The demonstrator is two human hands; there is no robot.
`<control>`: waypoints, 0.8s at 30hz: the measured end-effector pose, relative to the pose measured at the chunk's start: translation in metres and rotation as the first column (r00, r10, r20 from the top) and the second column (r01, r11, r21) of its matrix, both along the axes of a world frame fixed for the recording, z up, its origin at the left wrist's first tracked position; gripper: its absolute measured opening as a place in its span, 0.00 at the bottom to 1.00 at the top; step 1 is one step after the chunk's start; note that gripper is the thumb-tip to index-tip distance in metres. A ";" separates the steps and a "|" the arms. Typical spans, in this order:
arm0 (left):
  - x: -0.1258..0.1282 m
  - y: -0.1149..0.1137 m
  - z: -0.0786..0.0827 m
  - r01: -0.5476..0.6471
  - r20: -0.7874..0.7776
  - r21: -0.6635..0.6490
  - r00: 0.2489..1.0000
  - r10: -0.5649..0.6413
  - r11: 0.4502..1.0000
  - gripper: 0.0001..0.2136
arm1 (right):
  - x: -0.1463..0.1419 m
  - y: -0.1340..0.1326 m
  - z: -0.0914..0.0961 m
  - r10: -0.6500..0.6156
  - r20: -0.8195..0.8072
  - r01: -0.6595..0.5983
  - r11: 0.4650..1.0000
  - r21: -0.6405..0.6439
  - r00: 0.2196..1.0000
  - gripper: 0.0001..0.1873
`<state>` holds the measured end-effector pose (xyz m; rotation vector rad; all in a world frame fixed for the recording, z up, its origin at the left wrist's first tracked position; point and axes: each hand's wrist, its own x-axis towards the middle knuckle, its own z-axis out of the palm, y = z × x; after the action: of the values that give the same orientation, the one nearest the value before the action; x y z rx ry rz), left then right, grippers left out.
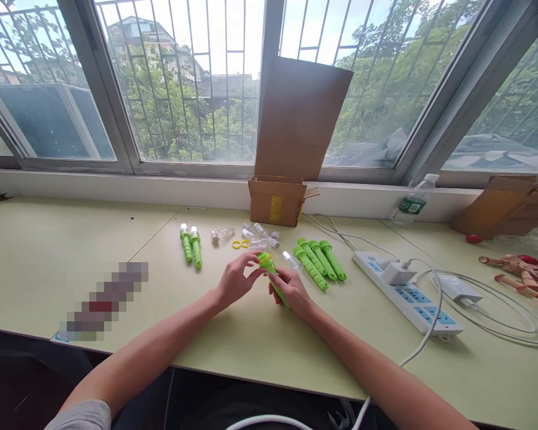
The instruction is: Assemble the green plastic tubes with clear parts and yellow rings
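Observation:
My right hand (293, 291) is wrapped round the body of a green plastic handle (269, 264), whose wide end points up and away. At that wide end sits a yellow ring (263, 257), pinched between the thumb and fingers of my left hand (240, 278). Two more yellow rings (241, 244) lie just beyond on the table. Clear plastic bulb-like pieces (251, 233) are scattered near them, and one clear cup-shaped piece (291, 260) is close to my right hand. Several green handles (316, 263) lie together on the right. To the left are two green handles with white tops (190, 245).
A cardboard box (278, 200) with a raised flap stands against the window sill. On the right lie a white power strip (407, 295) with cables, a plastic bottle (415, 200) and wooden figures (520, 272). A blurred patch (105, 301) covers something at the left front.

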<state>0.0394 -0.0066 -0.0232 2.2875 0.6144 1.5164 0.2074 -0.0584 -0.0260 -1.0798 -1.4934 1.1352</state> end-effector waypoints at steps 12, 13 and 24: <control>0.000 -0.001 0.000 -0.098 -0.009 0.098 0.995 0.099 0.990 0.06 | -0.005 -0.001 -0.002 -0.242 0.204 0.188 0.950 0.249 0.949 0.16; 0.000 -0.002 0.000 -0.100 -0.013 0.097 0.995 0.102 0.990 0.06 | -0.005 -0.001 -0.002 -0.228 0.186 0.183 0.956 0.231 0.956 0.17; 0.004 -0.002 0.001 -0.103 -0.017 0.041 0.994 0.104 0.994 0.07 | -0.002 0.001 -0.002 -0.117 0.030 0.117 0.993 0.006 0.993 0.18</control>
<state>0.0433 -0.0083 -0.0221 2.3357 0.7246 1.5692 0.2056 -0.0578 -0.0281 -1.1711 -1.4357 1.0375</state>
